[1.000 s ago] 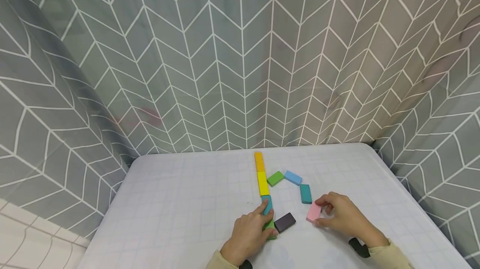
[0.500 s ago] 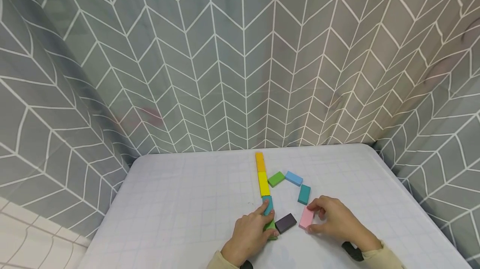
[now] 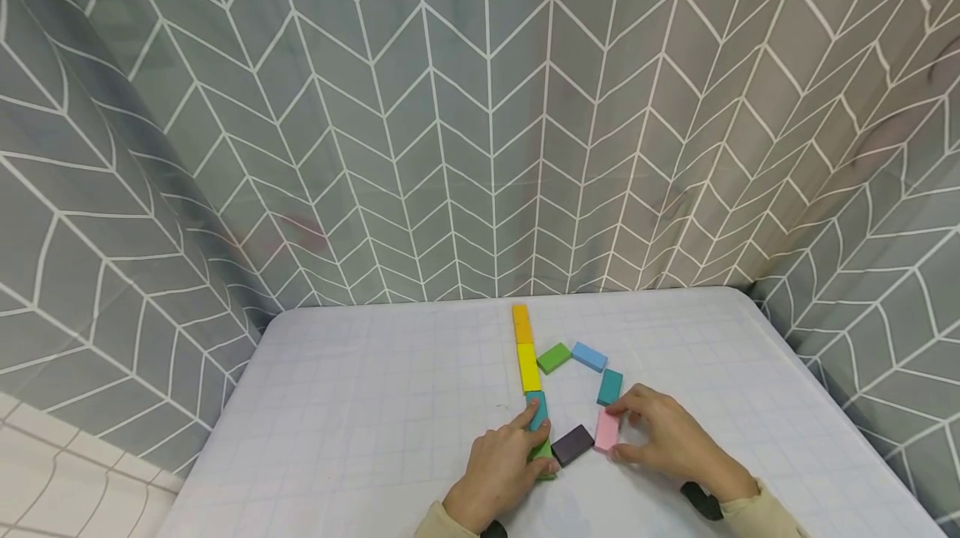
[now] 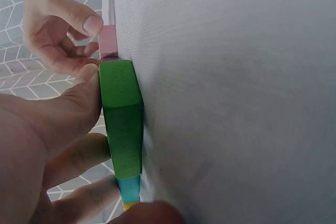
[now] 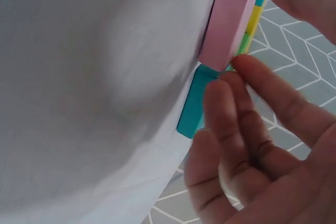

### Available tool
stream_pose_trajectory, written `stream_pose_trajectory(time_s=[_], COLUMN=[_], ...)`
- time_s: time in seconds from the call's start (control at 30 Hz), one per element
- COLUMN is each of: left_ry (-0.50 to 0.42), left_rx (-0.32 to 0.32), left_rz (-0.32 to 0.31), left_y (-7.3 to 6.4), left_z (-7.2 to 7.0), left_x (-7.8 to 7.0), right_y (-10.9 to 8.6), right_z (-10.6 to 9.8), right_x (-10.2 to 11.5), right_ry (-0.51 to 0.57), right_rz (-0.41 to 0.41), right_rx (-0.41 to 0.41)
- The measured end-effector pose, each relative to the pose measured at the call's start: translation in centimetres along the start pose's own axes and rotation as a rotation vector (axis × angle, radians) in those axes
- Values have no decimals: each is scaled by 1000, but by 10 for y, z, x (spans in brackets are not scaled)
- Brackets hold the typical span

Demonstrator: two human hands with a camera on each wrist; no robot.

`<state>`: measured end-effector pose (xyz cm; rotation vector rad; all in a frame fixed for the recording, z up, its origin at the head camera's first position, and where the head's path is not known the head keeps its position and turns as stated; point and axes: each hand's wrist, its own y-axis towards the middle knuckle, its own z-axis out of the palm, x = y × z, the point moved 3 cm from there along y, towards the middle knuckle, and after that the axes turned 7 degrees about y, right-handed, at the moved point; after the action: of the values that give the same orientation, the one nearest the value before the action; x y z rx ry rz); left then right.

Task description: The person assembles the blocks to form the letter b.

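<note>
Flat coloured blocks lie on the white table. My right hand [image 3: 671,438] pinches the ends of a pink block [image 3: 607,430] between thumb and fingers. The pink block's far end is right at a teal block [image 3: 610,386], and its near side is at a dark purple block [image 3: 573,445]. My left hand [image 3: 501,463] rests on the near part of a straight row, fingers spread. Its thumb touches a green block [image 4: 122,124], partly hidden in the head view, and its index finger lies on a blue-teal block [image 3: 536,401].
Beyond the left hand the row continues with a yellow block [image 3: 528,368] and an orange block [image 3: 522,324]. A light green block [image 3: 553,358] and a light blue block [image 3: 589,356] curve from it towards the teal one. A grey patterned curtain [image 3: 450,146] hangs behind the table [image 3: 360,405].
My right hand has slid the pink block leftward, up against the dark purple block, and slightly away from me. The teal block has tilted and shifted a little. The left hand has stayed put.
</note>
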<state>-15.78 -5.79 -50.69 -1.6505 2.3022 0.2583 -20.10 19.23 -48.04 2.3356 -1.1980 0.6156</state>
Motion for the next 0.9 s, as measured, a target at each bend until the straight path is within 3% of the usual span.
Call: stream_pose_trajectory(time_s=[0.47, 0.9], left_ry=[22, 12], left_rx=[-9, -9], left_rz=[8, 11], left_y=[0, -1], left_z=[-2, -1], left_x=[-1, 0], right_y=[-2, -1], right_z=[4, 4], right_x=[-4, -6], right_ry=[-128, -122], right_rz=[-133, -86], right_rx=[-123, -65])
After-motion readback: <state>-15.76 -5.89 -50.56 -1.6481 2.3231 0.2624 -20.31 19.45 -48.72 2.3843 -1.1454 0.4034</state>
